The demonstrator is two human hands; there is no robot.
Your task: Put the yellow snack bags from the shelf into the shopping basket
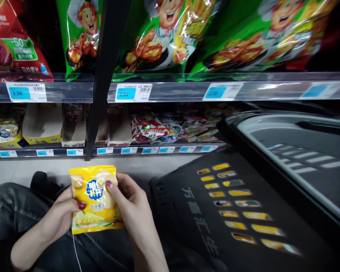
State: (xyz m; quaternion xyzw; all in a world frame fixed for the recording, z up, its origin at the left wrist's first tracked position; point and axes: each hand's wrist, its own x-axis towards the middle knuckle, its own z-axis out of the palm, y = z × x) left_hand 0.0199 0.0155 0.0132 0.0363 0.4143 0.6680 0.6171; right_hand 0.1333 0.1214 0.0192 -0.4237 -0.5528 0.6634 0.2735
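A small yellow snack packet [96, 217] with a blue logo is held upright in front of me, over my lap. My left hand [61, 215] pinches its left side, the thumb across the front. On the packet's right edge my right hand [130, 198] is closed, its thumb pressed on the front near the logo. The fingers behind the packet are mostly hidden. Close by on the right stands a dark shopping basket [181, 211], with yellow things showing through its slots.
Above, a shelf [170, 88] with price tags bears large green chip bags [158, 37] and a red bag [14, 45]. On the low shelf lie yellow-fronted cartons [42, 124] and several colourful candy packets [155, 128]. A black post [102, 75] divides the shelves.
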